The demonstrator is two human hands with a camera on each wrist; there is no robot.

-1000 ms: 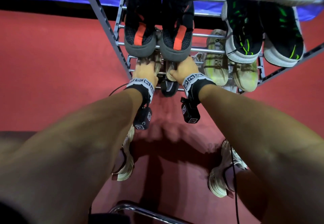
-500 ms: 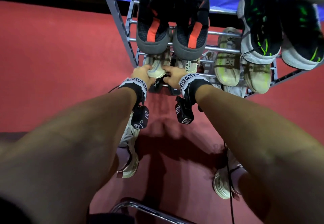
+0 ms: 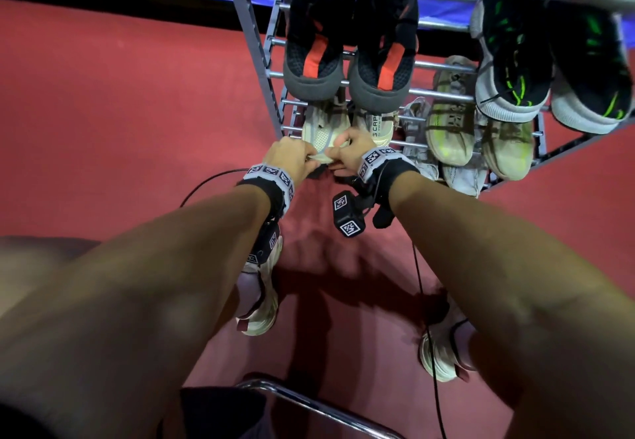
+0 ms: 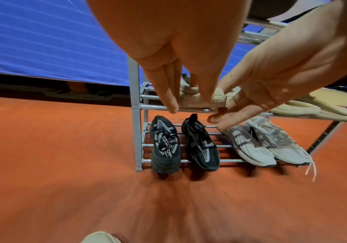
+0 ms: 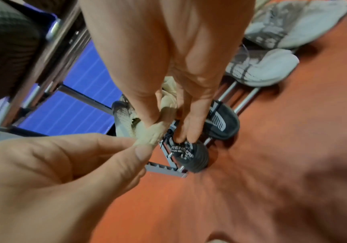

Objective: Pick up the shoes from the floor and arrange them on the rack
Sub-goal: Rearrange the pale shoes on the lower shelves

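- Both my hands on one cream shoe [image 3: 321, 133], at the left end of the rack's [image 3: 254, 40] second tier from the bottom.
- Left hand [image 3: 287, 157]: fingers [image 4: 168, 92] straight and pressed together, thumb opposite, pinching the shoe's near end at the sole edge.
- Right hand [image 3: 350, 148]: thumb and fingers pinching the same end from the other side; fingertips curl under it.
- The shoe lies on the tier's bars, near end at the front bar. Its mate [image 3: 378, 126] lies just beside it to the right.
- Same tier, further right: beige pair with yellow-green streaks [image 3: 446, 129].
- Tier above: grey-and-red pair [image 3: 343, 67], black-and-green pair [image 3: 515, 60].
- Bottom tier: black mesh pair [image 4: 181, 144] on the left, white knit pair [image 4: 264, 144] on the right.
- Red floor [image 3: 120, 112], blue sheet [image 4: 43, 41] behind the rack.
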